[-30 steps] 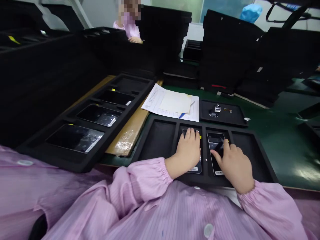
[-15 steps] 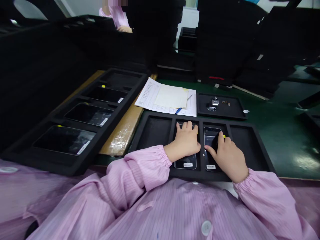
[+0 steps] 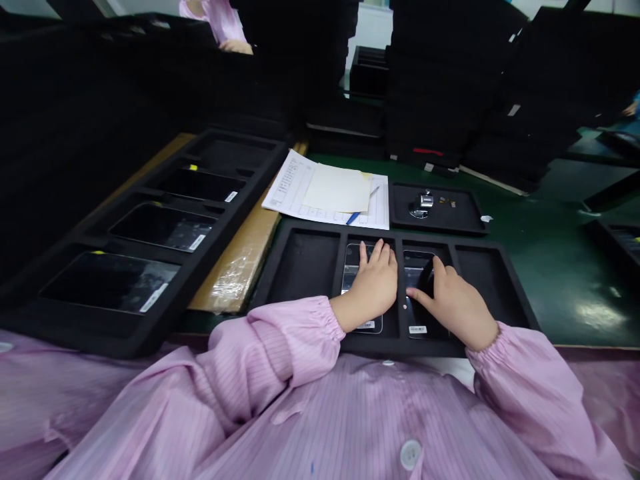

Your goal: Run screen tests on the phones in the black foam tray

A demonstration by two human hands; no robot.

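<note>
Green work table, glossy, catching a bright glare toward its right edge. Behind it, tall stacks of black trays walling off the view. Between those stacks, a strip of pale wall. Left of the table, a wooden board under clear wrap.

My green bench top carries a black four-slot tray before me, a smaller black tray behind it, paper sheets beside that, a brown board at left, and black tray stacks behind.
</note>
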